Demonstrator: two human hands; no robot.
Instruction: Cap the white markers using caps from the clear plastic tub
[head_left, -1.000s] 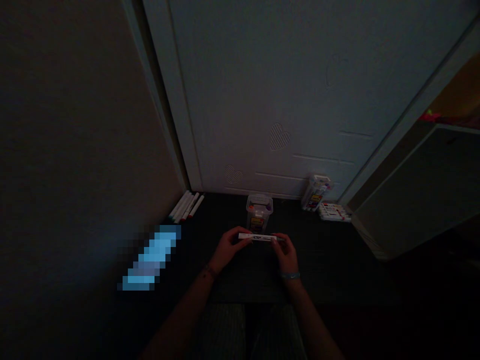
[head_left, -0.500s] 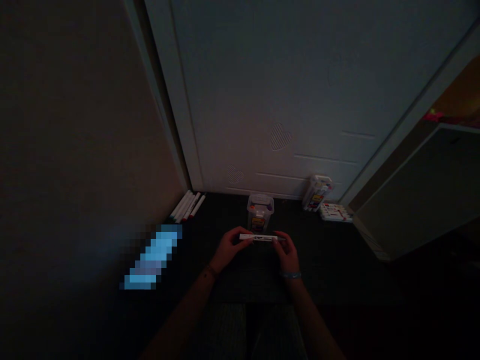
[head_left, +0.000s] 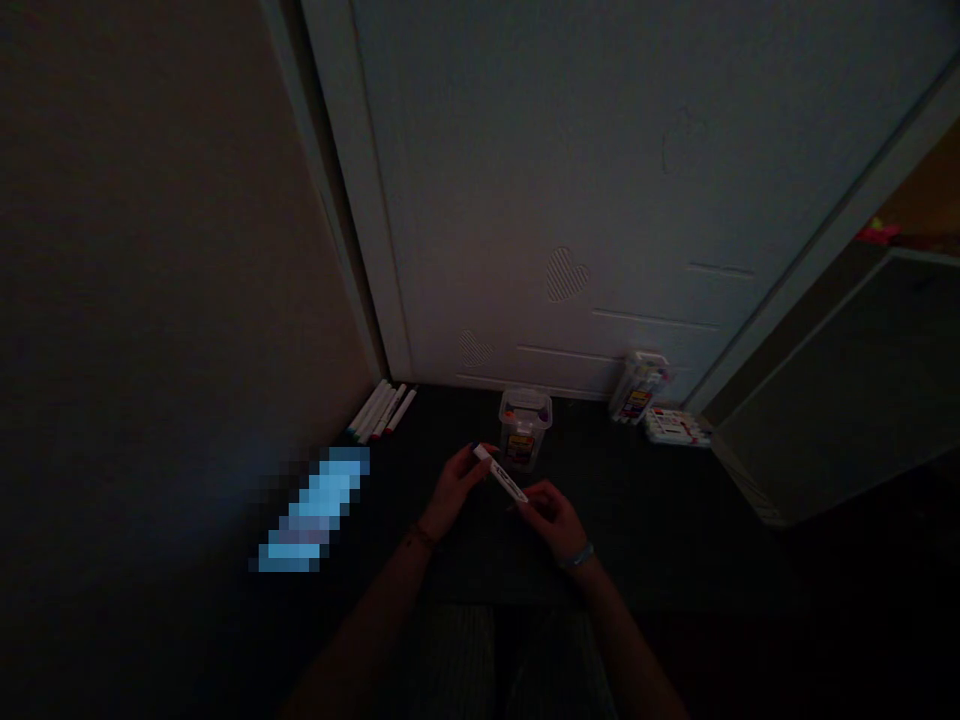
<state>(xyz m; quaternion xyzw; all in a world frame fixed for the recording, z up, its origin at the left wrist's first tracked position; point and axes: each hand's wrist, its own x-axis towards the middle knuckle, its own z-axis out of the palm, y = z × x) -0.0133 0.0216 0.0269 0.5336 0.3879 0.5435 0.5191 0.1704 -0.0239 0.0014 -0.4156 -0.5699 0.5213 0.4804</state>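
Note:
A white marker (head_left: 502, 474) with dark print along its barrel is held slantwise between my two hands. My left hand (head_left: 453, 487) is closed on its upper left end, where a dark blue tip shows. The fingers of my right hand (head_left: 549, 515) pinch the lower right end and hide it. Just behind the marker stands a clear plastic tub (head_left: 524, 432) with a yellow and dark label; orange and purple bits show inside its rim.
Several white markers (head_left: 384, 412) lie at the back left of the dark table (head_left: 637, 540). A second clear container (head_left: 639, 388) with markers leans by the back panel, beside a flat marker pack (head_left: 677, 427). A pixelated bright patch (head_left: 319, 510) is at left.
The marker has turned from level to slanting, its left end up and its right end down. My right hand has moved down and a little left.

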